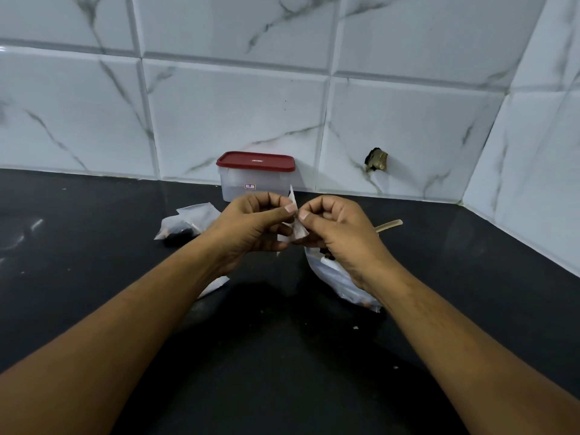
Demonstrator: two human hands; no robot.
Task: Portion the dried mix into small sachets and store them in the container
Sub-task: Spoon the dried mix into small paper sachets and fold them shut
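Both hands meet above the black counter (94, 277) and pinch a small white sachet (295, 229) between thumbs and fingers. My left hand (251, 227) holds its left edge, my right hand (339, 230) its right edge. Under my right wrist lies a clear plastic bag of dried mix (332, 277), partly hidden. Two filled sachets (188, 222) with dark contents lie to the left. A clear plastic container (255, 180) with a shut red lid stands against the tiled wall behind my hands.
A pale wooden stick or handle (389, 226) pokes out behind my right hand. An empty white sachet (215, 285) shows under my left forearm. Marble-pattern tiled walls close the back and right side; a broken hole (376, 160) is in one tile.
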